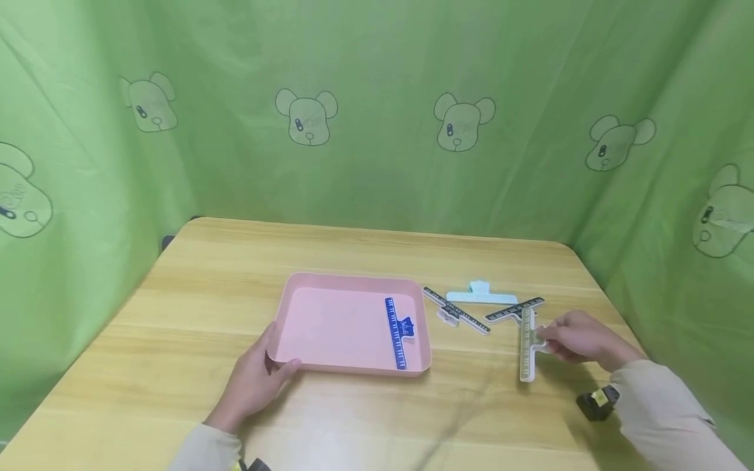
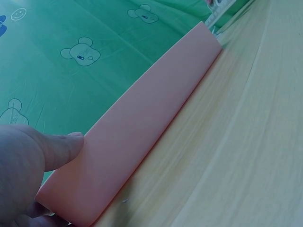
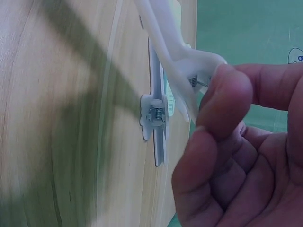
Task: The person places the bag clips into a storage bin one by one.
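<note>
**One clip inside the pink tray, four outside it**

The blue clip (image 1: 395, 333) lies within the pink tray (image 1: 330, 327), along its right side. Right of the tray, the right hand (image 1: 580, 335) pinches a pale clip (image 1: 526, 356) by its handle between thumb and fingers, apparently clear of the table (image 1: 353, 418). The left hand (image 1: 250, 383) grips the tray's near-left corner, thumb at the rim. Beyond the tray's right rim lie a dark-striped clip (image 1: 453, 309), whose contact with that rim cannot be told, a light-blue clip (image 1: 482, 297) and a black-faced clip (image 1: 501, 314). By this count, the work seems at an early stage.
</note>
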A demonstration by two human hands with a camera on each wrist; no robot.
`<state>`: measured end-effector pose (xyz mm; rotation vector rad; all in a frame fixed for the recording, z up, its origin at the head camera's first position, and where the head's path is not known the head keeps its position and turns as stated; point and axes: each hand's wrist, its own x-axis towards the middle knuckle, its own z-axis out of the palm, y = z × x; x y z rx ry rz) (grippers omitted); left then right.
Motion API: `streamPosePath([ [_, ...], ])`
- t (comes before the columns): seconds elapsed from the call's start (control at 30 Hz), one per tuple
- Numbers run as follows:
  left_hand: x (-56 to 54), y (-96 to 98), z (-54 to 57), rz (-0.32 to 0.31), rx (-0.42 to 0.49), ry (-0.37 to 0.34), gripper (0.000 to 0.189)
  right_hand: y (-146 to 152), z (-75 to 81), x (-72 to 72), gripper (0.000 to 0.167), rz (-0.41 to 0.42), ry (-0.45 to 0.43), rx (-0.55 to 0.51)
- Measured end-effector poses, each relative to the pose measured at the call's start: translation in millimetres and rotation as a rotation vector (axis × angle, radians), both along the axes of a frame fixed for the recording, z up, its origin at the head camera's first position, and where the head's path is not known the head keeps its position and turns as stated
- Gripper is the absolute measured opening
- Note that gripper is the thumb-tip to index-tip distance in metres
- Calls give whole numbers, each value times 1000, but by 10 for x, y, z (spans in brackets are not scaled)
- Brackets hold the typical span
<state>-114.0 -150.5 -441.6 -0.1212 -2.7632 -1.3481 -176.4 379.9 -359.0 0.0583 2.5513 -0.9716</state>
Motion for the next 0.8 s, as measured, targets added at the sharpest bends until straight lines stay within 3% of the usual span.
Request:
streamPosePath([
  [0.8, -4, -8, -12, -13, 8, 37, 85, 1, 0, 31, 24, -18, 5, -16],
])
